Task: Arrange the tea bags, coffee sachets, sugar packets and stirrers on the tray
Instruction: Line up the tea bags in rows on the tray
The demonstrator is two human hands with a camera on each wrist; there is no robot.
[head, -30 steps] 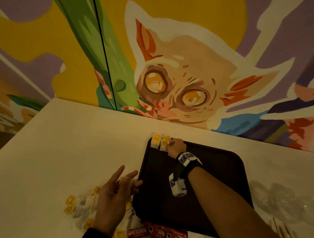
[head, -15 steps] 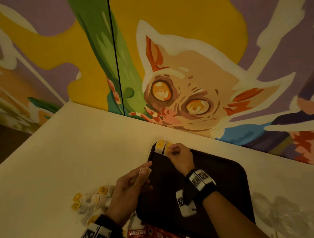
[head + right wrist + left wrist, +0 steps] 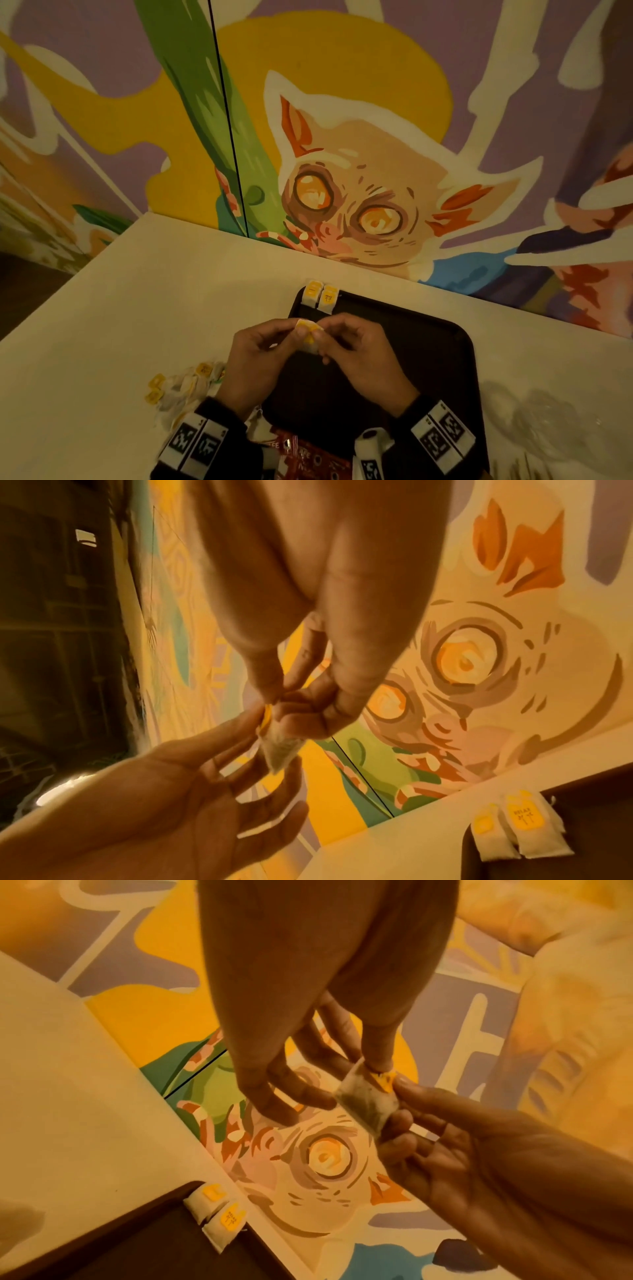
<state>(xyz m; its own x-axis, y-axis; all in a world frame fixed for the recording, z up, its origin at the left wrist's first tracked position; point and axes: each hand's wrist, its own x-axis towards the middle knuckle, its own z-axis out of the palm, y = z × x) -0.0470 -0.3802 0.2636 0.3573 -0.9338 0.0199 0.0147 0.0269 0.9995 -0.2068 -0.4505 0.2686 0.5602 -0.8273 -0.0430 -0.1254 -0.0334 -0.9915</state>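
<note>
Two hands meet above the near-left part of the dark tray (image 3: pixel 442 346), both on one tea bag (image 3: pixel 309 337). The left hand (image 3: pixel 255 365) pinches its upper edge by the yellow tag between thumb and forefinger; the other fingers hang loosely. The right hand (image 3: pixel 368 359) pinches the opposite side, fingers curled about it. The bag is held in the air, clear of the tray.

Two placed tea bags (image 3: pixel 320 296) lie side by side at the tray's far-left corner, touching, tags toward the wall. A pile of loose tea bags (image 3: pixel 181 385) sits on the table (image 3: pixel 137 308) left of the tray. Red coffee sachets (image 3: pixel 308 457) lie at the tray's near edge. A painted mural (image 3: pixel 359 192) covers the wall behind.
</note>
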